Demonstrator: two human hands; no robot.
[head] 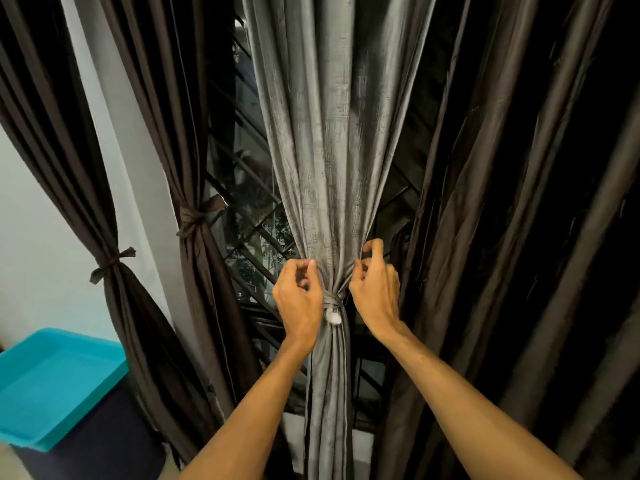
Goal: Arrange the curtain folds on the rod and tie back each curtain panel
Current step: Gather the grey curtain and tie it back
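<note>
Left hand and right hand pinch curtain folds above the tie; gentle, even tugs should balance them.

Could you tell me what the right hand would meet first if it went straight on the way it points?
The grey curtain: the right hand already seems to pinch its edge above the tie.

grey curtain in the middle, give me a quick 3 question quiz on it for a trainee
1. True or false: a tie already binds the grey curtain.
2. Where do the left hand and right hand pinch the fabric? A above the tie, B below it, C at the rod.
3. How many brown panels to its left are tied back?
Key: 1 true; 2 A; 3 two.
</note>
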